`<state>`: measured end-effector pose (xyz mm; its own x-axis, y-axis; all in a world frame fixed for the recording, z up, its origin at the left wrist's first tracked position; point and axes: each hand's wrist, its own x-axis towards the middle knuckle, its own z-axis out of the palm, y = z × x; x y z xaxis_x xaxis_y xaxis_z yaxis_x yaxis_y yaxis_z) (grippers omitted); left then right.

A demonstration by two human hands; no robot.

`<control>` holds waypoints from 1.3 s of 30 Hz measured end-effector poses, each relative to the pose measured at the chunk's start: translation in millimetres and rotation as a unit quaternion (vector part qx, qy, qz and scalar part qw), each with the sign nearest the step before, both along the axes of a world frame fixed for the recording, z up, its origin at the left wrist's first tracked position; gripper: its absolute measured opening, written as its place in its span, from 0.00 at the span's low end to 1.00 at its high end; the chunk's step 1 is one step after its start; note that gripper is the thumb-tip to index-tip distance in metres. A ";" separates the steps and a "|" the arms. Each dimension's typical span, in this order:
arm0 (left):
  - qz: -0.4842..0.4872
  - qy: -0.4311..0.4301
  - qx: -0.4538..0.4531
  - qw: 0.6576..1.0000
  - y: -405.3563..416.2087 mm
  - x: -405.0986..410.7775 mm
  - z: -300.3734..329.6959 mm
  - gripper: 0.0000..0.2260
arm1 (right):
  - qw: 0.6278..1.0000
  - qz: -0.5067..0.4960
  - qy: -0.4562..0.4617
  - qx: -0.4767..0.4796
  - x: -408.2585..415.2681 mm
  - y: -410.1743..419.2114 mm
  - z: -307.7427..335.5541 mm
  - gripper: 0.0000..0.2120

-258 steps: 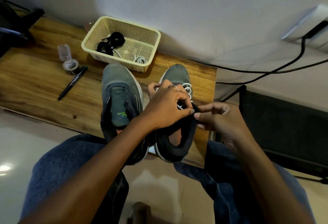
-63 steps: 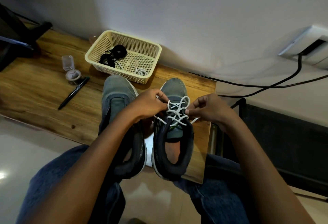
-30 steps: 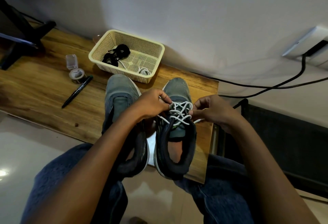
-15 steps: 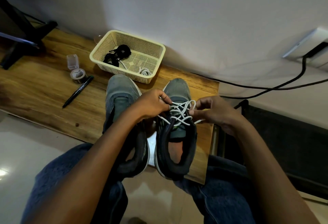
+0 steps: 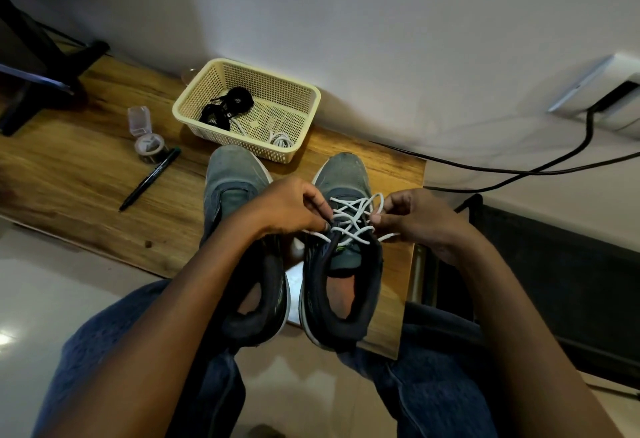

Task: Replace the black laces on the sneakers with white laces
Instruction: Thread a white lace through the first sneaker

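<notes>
Two grey sneakers stand side by side on the wooden table, toes toward the wall. The right sneaker (image 5: 343,177) carries a white lace (image 5: 351,221) crossed over its tongue. My left hand (image 5: 289,207) pinches one end of that lace at the sneaker's left side. My right hand (image 5: 412,215) pinches a loop of the same lace at the right side. The left sneaker (image 5: 232,174) shows no lace, and my left forearm covers its middle. Rolled black laces (image 5: 228,108) and a coiled white lace (image 5: 280,139) lie in the cream basket (image 5: 304,118).
A black pen (image 5: 149,179), a tape roll (image 5: 150,148) and a small clear box (image 5: 138,120) lie left of the basket. Black cables (image 5: 519,170) run along the wall at right. A dark stand (image 5: 34,66) occupies the far left. My knees sit below the table (image 5: 86,167) edge.
Over the last second my right hand has drawn a loop of white lace up beside the right sneaker, and my left hand has shifted slightly down the lace. The sneakers stay put.
</notes>
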<state>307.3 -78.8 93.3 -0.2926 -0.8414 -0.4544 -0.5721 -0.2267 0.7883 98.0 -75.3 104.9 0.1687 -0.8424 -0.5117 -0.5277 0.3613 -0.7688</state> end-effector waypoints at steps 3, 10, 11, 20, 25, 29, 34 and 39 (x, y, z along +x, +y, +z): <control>-0.018 -0.021 -0.061 0.998 2.8 -0.5 1.0 0.06 | 1.000 0.000 0.002 -0.005 1.6 0.1 -0.4 0.03; -0.027 0.057 -0.092 0.994 1.9 7.7 8.9 0.03 | 1.000 -0.001 -0.004 0.022 -0.3 -0.7 -0.7 0.05; -0.014 0.078 -0.091 0.993 2.1 9.1 11.5 0.02 | 1.000 -0.005 -0.012 0.028 -0.6 -1.1 -1.3 0.05; -0.040 -0.021 -0.126 0.991 4.6 0.1 2.4 0.06 | 0.999 -0.006 -0.016 0.034 0.6 -0.6 -1.0 0.04; 0.036 0.081 -0.142 0.986 1.9 3.6 12.8 0.06 | 0.999 -0.004 -0.011 0.034 0.9 -0.4 0.2 0.05; -0.015 0.035 -0.096 0.995 5.1 5.3 9.2 0.07 | 0.999 -0.002 -0.012 0.037 2.7 -0.9 0.7 0.04; 0.002 -0.001 -0.136 0.991 3.3 1.7 7.1 0.06 | 0.999 0.003 -0.011 0.036 1.6 -0.8 0.7 0.04; 0.036 0.055 -0.148 0.987 3.8 0.8 11.5 0.08 | 0.999 0.006 -0.005 0.036 1.7 -1.0 0.5 0.04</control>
<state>308.1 -75.1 104.8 -0.2606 -0.9530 -0.1543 -0.4706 -0.0141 0.8822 99.7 -76.3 105.3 0.1851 -0.8015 -0.5687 -0.5246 0.4087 -0.7468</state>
